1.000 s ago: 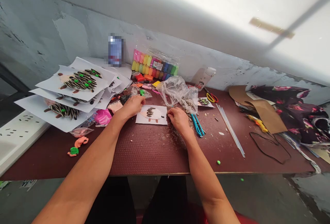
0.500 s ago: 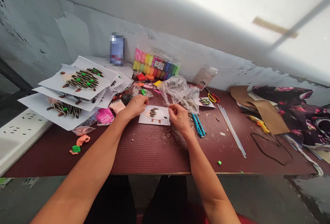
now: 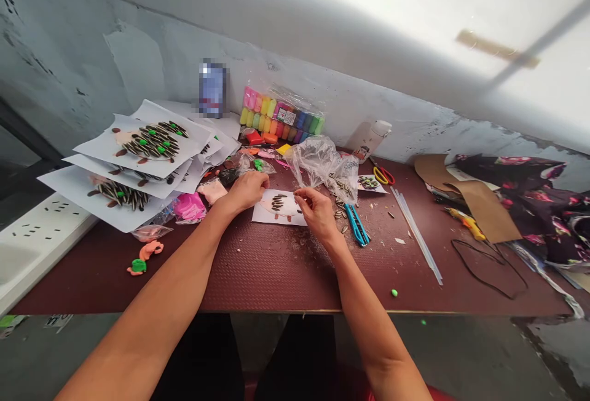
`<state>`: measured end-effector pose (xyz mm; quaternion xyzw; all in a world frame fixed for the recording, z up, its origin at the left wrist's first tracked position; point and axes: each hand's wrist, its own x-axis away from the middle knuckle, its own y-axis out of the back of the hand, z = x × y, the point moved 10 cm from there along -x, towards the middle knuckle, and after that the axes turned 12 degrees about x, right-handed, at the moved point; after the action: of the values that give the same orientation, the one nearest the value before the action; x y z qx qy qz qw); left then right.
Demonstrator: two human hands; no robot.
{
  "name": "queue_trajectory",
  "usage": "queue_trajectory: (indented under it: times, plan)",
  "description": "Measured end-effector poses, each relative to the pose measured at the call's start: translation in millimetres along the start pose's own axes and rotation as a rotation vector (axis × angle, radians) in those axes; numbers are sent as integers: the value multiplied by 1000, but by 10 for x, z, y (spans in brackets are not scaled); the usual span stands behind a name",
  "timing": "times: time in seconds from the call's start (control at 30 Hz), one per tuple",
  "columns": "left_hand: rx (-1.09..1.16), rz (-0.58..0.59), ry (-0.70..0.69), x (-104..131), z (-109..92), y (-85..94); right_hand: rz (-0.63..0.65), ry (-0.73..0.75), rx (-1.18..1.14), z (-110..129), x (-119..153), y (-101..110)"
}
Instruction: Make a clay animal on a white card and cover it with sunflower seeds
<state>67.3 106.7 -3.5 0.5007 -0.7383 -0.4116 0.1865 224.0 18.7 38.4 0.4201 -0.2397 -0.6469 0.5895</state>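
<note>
A small white sheet [image 3: 262,215] lies before me, bearing a pale hedgehog shape of clay with brown feet and several striped sunflower seeds [image 3: 277,203] on its back. My left hand [image 3: 249,190] is curled at the sheet's upper left edge; whether its closed fingertips hold anything is hidden. Over the sheet's right side, my right hand [image 3: 317,211] pinches thumb and fingers together above the hedgehog. What sits in that pinch is too small to name. Just beyond the right hand, a clear plastic bag [image 3: 313,158] lies open with loose sunflower seeds [image 3: 340,187] at its mouth.
Finished-looking hedgehog sheets [image 3: 133,161] are stacked at left, beside a white power strip [image 3: 32,235]. Coloured clay packs [image 3: 281,115] lean on the wall. Rightward lie a blue cutter [image 3: 357,226], scissors [image 3: 383,175], glue sticks [image 3: 417,235], a glue gun [image 3: 468,222] and a bottle [image 3: 371,139].
My right hand has shifted slightly left, its pinched fingertips now further in over the sheet. The left hand stays at the sheet's edge. The whole view has moved a little.
</note>
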Motion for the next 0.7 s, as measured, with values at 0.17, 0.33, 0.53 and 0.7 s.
queue_trajectory:
  times: [0.17,0.33,0.53,0.7]
  plan:
    - [-4,5,16,10,-19,6,-6,5,92,-23,-11,-30]
    - [4,3,6,17,-27,-2,9,-43,99,-86,10,-73]
    - [26,4,20,18,5,-24,17,-15,146,-85,-39,-103]
    - [59,-5,6,17,19,-40,83,33,247,-18,-208,-103]
